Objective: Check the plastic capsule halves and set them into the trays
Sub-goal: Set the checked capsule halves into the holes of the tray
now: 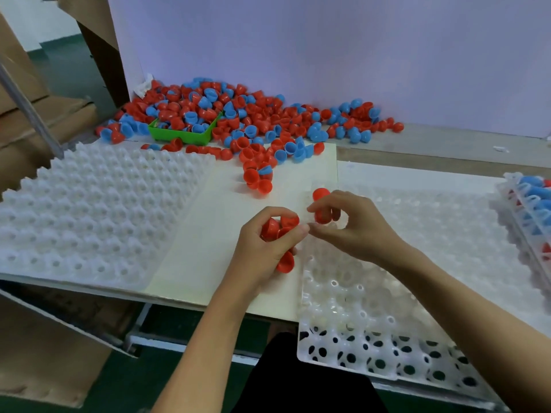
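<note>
Clear tray (357,329): it lies nearest to the person, its near end hanging over the table edge; its round cells in view hold no capsule half, except possibly at the far left corner.
Left hand (262,245): the fingers are curled round a bunch of red capsule halves (275,228), over the cream board (208,234) just beside the clear tray's left edge. One more red half sticks out below the palm.
Right hand (348,225): it is above the far left part of the clear tray and holds one red half (322,215) under curled fingers. Thumb and forefinger are bent toward the left hand's fingertips, almost touching them.
Single red half (320,193): it sits just behind the right hand, at the clear tray's far left corner; whether it stands in a cell I cannot tell.
White bumpy tray (98,216): it lies on the left of the table, bumps upward.
Filled trays (527,210): a stack at the right edge, with blue and red halves inside.
Loose pile (253,120): many red and blue halves are spread along the far wall, some spilling onto the board.
Green bin (185,135): it stands in the pile, partly filled with halves.
</note>
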